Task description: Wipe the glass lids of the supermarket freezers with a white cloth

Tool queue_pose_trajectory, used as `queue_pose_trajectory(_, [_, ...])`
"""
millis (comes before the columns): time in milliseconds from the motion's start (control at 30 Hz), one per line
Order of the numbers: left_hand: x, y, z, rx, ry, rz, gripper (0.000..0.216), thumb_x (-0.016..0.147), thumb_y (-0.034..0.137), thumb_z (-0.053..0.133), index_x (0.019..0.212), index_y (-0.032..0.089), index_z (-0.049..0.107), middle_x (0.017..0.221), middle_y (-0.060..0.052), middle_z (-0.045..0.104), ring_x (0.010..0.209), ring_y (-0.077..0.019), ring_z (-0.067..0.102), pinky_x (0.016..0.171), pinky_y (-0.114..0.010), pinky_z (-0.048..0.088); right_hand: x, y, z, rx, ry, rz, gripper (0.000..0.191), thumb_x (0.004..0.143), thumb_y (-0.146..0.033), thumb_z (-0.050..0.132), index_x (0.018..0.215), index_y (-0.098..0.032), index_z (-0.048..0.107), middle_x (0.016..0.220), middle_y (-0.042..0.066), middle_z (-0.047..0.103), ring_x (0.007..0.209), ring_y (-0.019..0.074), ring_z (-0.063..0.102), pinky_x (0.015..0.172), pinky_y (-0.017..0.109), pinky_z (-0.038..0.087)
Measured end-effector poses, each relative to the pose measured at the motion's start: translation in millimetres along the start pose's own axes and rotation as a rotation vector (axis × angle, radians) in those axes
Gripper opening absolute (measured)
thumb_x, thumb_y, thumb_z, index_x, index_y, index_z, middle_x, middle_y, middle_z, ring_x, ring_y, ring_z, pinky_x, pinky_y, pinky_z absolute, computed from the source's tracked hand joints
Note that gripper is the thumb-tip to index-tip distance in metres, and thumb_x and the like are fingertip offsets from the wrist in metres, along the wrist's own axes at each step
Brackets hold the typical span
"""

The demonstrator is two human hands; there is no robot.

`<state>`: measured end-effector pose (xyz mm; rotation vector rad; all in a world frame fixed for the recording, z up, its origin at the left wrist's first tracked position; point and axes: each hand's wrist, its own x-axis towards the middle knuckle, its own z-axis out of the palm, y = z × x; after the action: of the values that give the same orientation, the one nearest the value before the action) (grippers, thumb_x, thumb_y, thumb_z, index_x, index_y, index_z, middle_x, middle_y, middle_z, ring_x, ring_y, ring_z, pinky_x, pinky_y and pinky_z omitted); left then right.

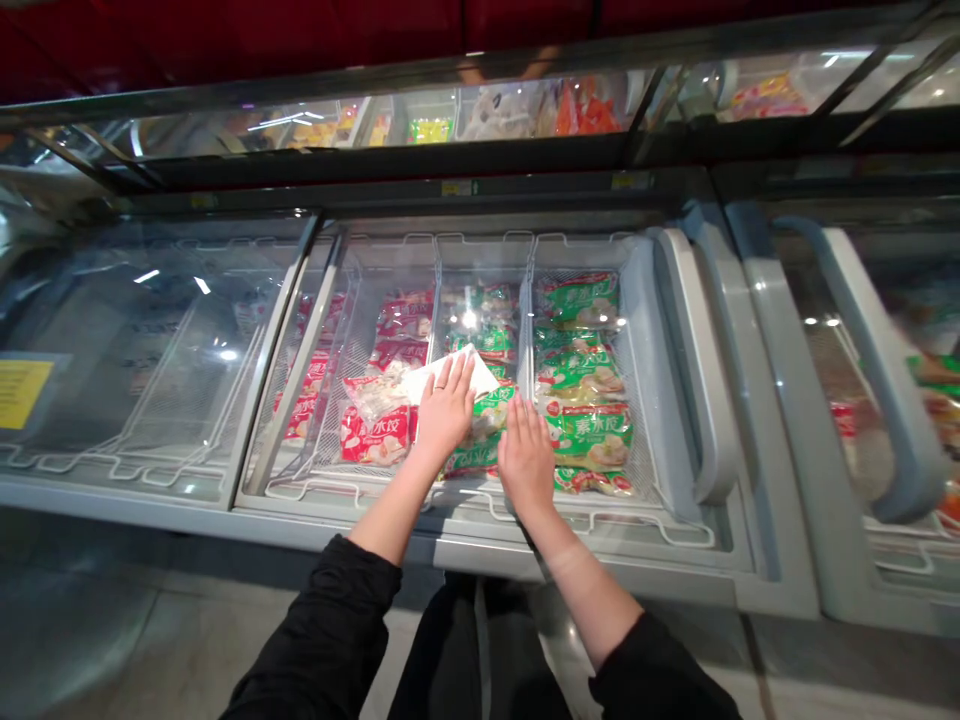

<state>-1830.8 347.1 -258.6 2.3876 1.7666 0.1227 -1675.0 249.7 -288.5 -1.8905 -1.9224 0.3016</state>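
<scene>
My left hand [445, 412] lies flat with its fingers stretched out, pressing on a white cloth or paper wipe [484, 374]. The wipe rests on the clear glass lid [480, 255] of a chest freezer, partly covered by that hand. To its right, my right hand [526, 455] is laid flat on the same glass, fingers extended and close together, with nothing held. Beneath the glass sit green bags of frozen dumplings [589, 435] and red bags [375, 432], divided by white wire racks.
A curved grey handle [694, 365] stands up at the lid's right side. Another freezer lid with its own handle [885, 370] adjoins on the right. A yellow label [26, 392] is at far left. Behind runs a mirrored strip [427, 130] reflecting goods.
</scene>
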Motion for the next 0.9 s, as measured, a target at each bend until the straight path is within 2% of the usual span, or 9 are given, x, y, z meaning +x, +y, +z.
queue_pose_trajectory(100, [-4,14,0,0.009,-0.052,0.105,0.064,0.112,0.033,0.034,0.175,0.03,0.023,0.178,-0.001,0.03,0.166,-0.024,0.029,0.133,-0.051,0.031,1,-1,-1,-0.007,-0.014,-0.001,0.066,0.107,-0.016,0.035,0.172,-0.015,0.033,0.171,0.017,0.045,0.16,0.0325,0.042,0.13,0.062,0.036])
queue_pose_trajectory(233, [46,12,-7,0.007,-0.09,0.204,0.059,0.114,0.034,0.029,0.173,0.031,0.029,0.178,0.002,0.029,0.166,-0.0194,0.028,0.134,-0.047,0.027,0,-1,-3,-0.016,-0.039,0.016,0.064,0.107,-0.018,0.035,0.172,-0.015,0.035,0.172,0.014,0.045,0.161,0.0313,0.04,0.131,0.059,0.034])
queue_pose_trajectory(333, [79,-3,-12,0.003,-0.09,0.168,0.059,0.114,0.033,0.028,0.173,0.028,0.03,0.179,0.002,0.028,0.166,-0.0195,0.028,0.135,-0.046,0.026,-1,0,-8,-0.014,-0.058,0.028,0.064,0.108,-0.02,0.035,0.172,-0.017,0.033,0.172,0.013,0.045,0.161,0.0292,0.041,0.132,0.056,0.035])
queue_pose_trajectory(400, [77,-12,-13,-0.003,-0.078,0.116,0.06,0.113,0.032,0.028,0.173,0.027,0.03,0.179,0.001,0.028,0.166,-0.0208,0.028,0.135,-0.047,0.025,6,1,-13,-0.011,-0.06,0.025,0.064,0.109,-0.021,0.035,0.172,-0.017,0.034,0.171,0.013,0.047,0.16,0.028,0.042,0.132,0.055,0.035])
queue_pose_trajectory(500, [43,-17,-11,0.003,-0.063,0.068,0.062,0.113,0.032,0.031,0.174,0.025,0.028,0.179,-0.001,0.028,0.167,-0.0228,0.027,0.134,-0.047,0.026,35,3,-19,-0.013,-0.041,0.004,0.063,0.108,-0.021,0.034,0.171,-0.016,0.035,0.172,0.013,0.046,0.161,0.0264,0.04,0.135,0.053,0.032])
queue_pose_trajectory(567, [20,-13,-9,0.012,-0.081,0.113,0.062,0.113,0.034,0.033,0.174,0.026,0.027,0.179,-0.001,0.027,0.167,-0.0231,0.025,0.134,-0.048,0.027,66,8,-21,-0.015,-0.025,0.004,0.064,0.107,-0.02,0.033,0.171,-0.015,0.035,0.174,0.013,0.042,0.164,0.026,0.035,0.136,0.053,0.029])
queue_pose_trajectory(633, [13,-6,-7,0.018,-0.103,0.168,0.061,0.113,0.035,0.033,0.174,0.027,0.029,0.179,0.0,0.027,0.167,-0.022,0.024,0.135,-0.047,0.026,100,14,-18,-0.018,-0.004,0.038,0.065,0.106,-0.02,0.032,0.171,-0.014,0.034,0.176,0.013,0.039,0.165,0.0258,0.031,0.137,0.054,0.027])
queue_pose_trajectory(767, [57,-1,-7,0.007,-0.108,0.272,0.058,0.115,0.037,0.03,0.173,0.031,0.03,0.179,0.004,0.027,0.167,-0.018,0.025,0.136,-0.044,0.025,151,29,-4,-0.04,0.026,0.123,0.065,0.105,-0.02,0.032,0.169,-0.01,0.037,0.175,0.015,0.039,0.166,0.0257,0.029,0.136,0.054,0.026])
queue_pose_trajectory(900, [101,-16,-11,-0.006,-0.08,0.204,0.058,0.115,0.034,0.03,0.172,0.028,0.032,0.178,0.004,0.028,0.166,-0.0181,0.028,0.135,-0.045,0.026,174,31,9,-0.058,0.053,0.162,0.065,0.104,-0.019,0.033,0.167,-0.005,0.039,0.175,0.018,0.038,0.166,0.0265,0.029,0.135,0.052,0.029])
